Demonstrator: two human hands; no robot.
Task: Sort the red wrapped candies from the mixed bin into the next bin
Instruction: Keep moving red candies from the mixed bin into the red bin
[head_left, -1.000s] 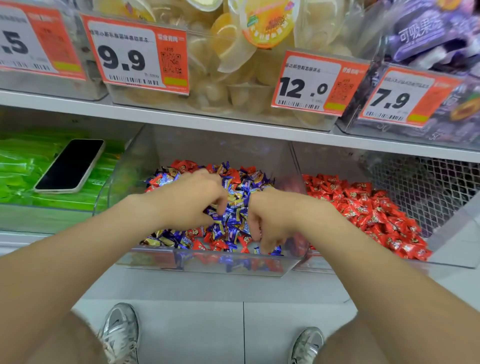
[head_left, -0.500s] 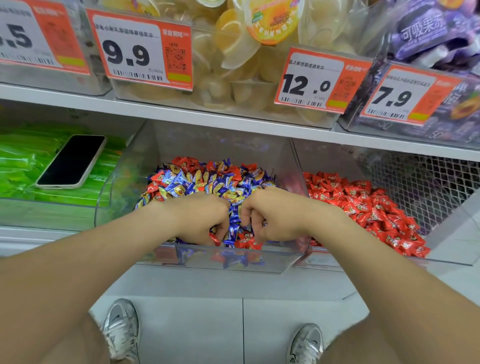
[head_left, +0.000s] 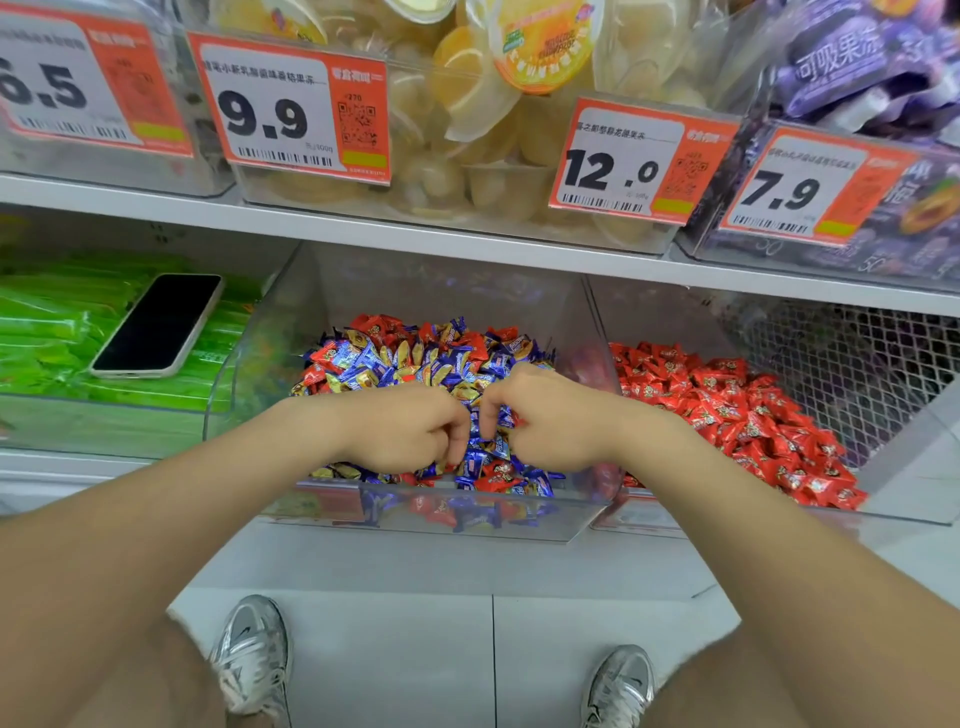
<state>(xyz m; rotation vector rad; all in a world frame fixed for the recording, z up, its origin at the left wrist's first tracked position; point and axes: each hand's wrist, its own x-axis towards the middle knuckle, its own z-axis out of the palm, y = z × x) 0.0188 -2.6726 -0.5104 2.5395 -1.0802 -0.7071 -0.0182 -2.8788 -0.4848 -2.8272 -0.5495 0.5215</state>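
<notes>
Both hands are working low at the front of the mixed bin (head_left: 582, 519), a clear plastic tub with a sloped front wall, sitting on the lower shelf (head_left: 156, 470) under the price tags. The left hand (head_left: 400, 431) is curling into a loose fist with its fingers tucked down into the heap; whether its grip is closing on a candy cannot be told, since the fingertips are buried. The right hand (head_left: 550, 415) is likewise bunching, thumb and forefinger drawn together near the middle of the pile, and what it is pinching, if anything, is hidden by the knuckles. The red wrapped candies (head_left: 493, 470) are lying scattered through the heap, a few showing at the front lip just below the hands, tangled among the blue wrapped candies (head_left: 363, 371) and some gold ones. The next bin (head_left: 909, 452), just beside on the right and sharing a clear wall, is already holding a deep drift of red pieces (head_left: 727, 410). To do this step well, I judge it best to be raking the blue ones aside with one hand while the other is picking reds by their twisted ends, gathering several before crossing over the divider. The wrappers are glossy, crinkled foil, small and pillow-shaped, so they are likely slipping and sliding easily; a firm pinch is probably needed. A dark phone (head_left: 161, 325) is lying on the green packets (head_left: 47, 332) to the left.
</notes>
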